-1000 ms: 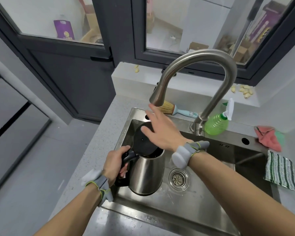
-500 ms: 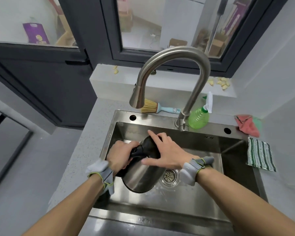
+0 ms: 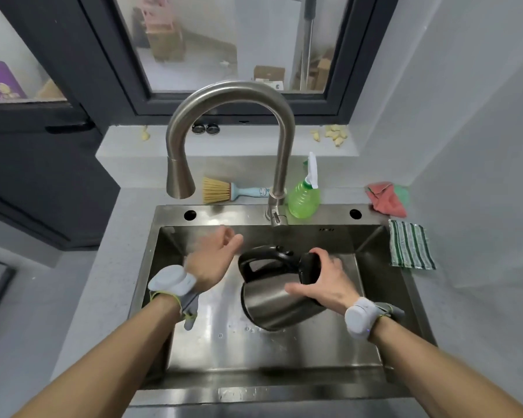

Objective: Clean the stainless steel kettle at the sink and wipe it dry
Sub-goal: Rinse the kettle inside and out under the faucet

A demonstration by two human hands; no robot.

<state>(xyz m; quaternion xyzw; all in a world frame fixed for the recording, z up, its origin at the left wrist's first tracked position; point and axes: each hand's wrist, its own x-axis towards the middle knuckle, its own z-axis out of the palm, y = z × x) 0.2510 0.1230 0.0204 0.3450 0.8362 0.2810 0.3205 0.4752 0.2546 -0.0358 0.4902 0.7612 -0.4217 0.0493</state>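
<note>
Gripping the tilted stainless steel kettle with its black lid and handle [image 3: 272, 294], my right hand [image 3: 323, 283] wraps the top end: fingers curl over the black lid rim, and the thumb lies along the steel wall. I judge this grip serves to carry the whole weight one-handed while keeping the lid shut, since the kettle lies nearly on its side with the mouth end pointing right and the base low and toward me. The black handle faces up and left, unheld.

My left hand [image 3: 215, 260] hovers just left of that handle, touching nothing, fingers loosely spread and blurred. Its placement reads as either ready to retake the handle or free to reach the tap; I cannot tell which.

The kettle hangs inside the rectangular steel sink basin [image 3: 194, 342], above the wet floor, so any spill should drain there. Whether its base touches the floor I cannot tell. Droplets show just under it.

The brushed steel gooseneck faucet [image 3: 230, 95] arches above, its spout left of the kettle; no stream is visible.

Behind the rim lie a straw-bristled brush with pale blue handle [image 3: 227, 193] and a green spray bottle [image 3: 304, 199]. At the right, a crumpled red-and-green cloth [image 3: 387, 199] and a green striped rag [image 3: 409, 248] rest on the counter, within reach for drying. I judge the washing stage underway, wiping not yet begun.
</note>
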